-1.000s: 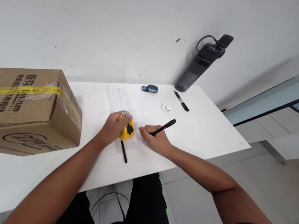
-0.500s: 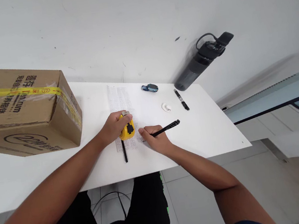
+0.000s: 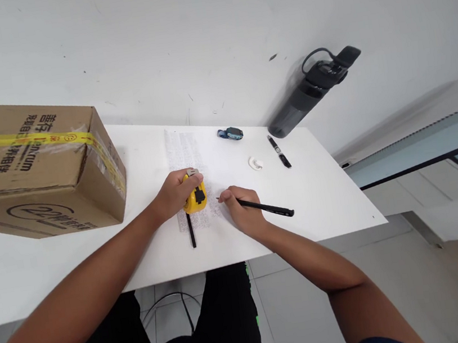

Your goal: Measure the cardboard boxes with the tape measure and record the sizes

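My left hand (image 3: 172,193) is closed around a yellow tape measure (image 3: 192,201), thumb on its top near the metal end. Beneath it lies a sheet of paper (image 3: 183,149) covered in dense small marks. A black strap (image 3: 192,233) trails from the tape measure toward me. My right hand (image 3: 245,212) grips a black pen (image 3: 270,208) between thumb and fingers, its tip pointing left at the edge of the written area. Whether the tip touches the paper I cannot tell.
At the left of the white table (image 3: 310,200) stands a cardboard box (image 3: 41,169). Toward the back are a blue toy car (image 3: 230,134), a small white curved object (image 3: 255,163), a black marker (image 3: 279,152) and a dark water bottle (image 3: 304,98) by the wall.
The pen has swung in my right hand: its rear end has dropped toward me and to the right, and its tip now shows. My left hand stays on the tape measure.
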{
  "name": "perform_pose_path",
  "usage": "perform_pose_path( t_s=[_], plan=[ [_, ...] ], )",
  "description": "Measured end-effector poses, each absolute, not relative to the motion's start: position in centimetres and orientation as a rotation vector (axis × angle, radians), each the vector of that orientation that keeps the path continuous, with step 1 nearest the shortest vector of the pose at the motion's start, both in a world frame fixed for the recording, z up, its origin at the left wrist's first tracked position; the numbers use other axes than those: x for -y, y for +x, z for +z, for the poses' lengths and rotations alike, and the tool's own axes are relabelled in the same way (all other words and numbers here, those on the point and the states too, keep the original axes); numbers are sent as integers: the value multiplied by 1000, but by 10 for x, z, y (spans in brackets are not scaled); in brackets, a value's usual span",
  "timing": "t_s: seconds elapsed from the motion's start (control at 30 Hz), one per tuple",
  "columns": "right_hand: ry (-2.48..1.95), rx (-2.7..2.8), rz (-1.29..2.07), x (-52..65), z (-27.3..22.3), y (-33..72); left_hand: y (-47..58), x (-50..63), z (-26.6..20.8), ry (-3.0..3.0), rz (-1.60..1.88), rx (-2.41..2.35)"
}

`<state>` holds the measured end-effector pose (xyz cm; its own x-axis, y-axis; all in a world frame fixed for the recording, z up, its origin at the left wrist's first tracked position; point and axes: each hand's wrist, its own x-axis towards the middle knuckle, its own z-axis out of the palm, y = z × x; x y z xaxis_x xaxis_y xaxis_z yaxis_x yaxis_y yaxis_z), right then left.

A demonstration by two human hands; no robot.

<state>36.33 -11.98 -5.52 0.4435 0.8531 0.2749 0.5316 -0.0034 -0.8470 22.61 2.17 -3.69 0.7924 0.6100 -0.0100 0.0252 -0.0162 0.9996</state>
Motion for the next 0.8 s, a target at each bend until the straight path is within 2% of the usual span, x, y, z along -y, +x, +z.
perform_pose_path(
  t_s=[0.8],
  plan=[
    [-1501,957,575,102,-87,379,228,-23,-38,1490,519,-554]
  ],
)
